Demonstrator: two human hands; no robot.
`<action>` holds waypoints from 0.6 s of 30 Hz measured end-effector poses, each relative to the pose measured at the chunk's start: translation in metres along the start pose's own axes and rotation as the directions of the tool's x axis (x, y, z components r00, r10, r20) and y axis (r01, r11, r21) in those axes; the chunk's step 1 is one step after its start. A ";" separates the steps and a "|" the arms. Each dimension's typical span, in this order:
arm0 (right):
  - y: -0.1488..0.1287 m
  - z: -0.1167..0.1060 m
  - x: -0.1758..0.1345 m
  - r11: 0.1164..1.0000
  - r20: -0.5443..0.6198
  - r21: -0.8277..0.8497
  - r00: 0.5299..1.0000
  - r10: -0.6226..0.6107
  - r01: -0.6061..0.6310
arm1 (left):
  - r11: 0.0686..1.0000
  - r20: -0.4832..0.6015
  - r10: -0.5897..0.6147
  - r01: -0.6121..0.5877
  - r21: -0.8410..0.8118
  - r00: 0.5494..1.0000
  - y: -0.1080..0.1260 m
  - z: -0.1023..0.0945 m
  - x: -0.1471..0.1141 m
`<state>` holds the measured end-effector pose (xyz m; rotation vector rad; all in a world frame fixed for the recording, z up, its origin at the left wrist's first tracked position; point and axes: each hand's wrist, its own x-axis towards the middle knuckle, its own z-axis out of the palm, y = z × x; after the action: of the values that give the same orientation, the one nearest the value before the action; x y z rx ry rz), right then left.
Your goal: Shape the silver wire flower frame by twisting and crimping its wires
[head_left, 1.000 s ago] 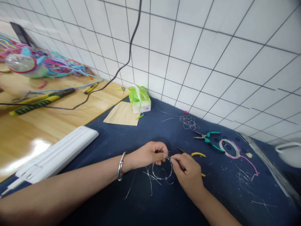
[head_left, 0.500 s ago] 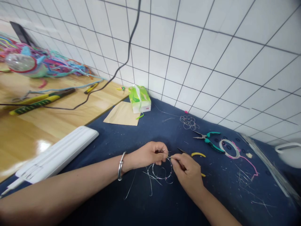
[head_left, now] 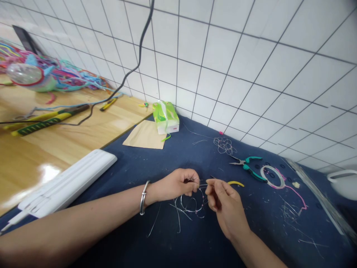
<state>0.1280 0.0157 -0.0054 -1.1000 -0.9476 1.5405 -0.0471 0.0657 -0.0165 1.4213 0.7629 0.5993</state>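
Low in the middle, my left hand (head_left: 178,183) is closed, pinching a thin silvery wire loop (head_left: 182,206) between thumb and fingers. The loop hangs below the fingertips with several loose wire ends, and tiny pinkish beads show on it. To its right, my right hand (head_left: 224,201) is closed too, thumb against forefinger on a wire end that stretches across to the left hand. Yellow-handled pliers (head_left: 236,183) lie just behind the right hand, mostly hidden by it.
Green-handled pliers (head_left: 247,167), a coiled wire flower (head_left: 223,145) and a white ring (head_left: 272,176) with pink cord lie right. Behind are a tissue pack (head_left: 166,117) and brown paper (head_left: 143,137). A white power strip (head_left: 69,182) lies left; a black cable (head_left: 142,44) hangs ahead.
My right hand has moved slightly right, away from the left, and turned, drawing the wire end along. My left hand stays in place. The hanging black cable has swung left.
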 end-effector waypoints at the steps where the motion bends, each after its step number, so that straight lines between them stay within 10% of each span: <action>1: 0.000 0.000 0.000 1.000 0.006 -0.006 1.000 -0.005 0.006 | 1.000 0.001 -0.003 0.003 -0.008 1.000 0.000 0.000 0.000; 18: 0.001 -0.003 0.001 0.986 0.062 -0.142 0.995 -0.074 0.082 | 0.998 0.042 -0.007 0.010 -0.061 0.999 0.002 -0.002 -0.001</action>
<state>0.1306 0.0166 -0.0079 -1.1122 -1.1427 1.4636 -0.0489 0.0664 -0.0148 1.3695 0.7114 0.5801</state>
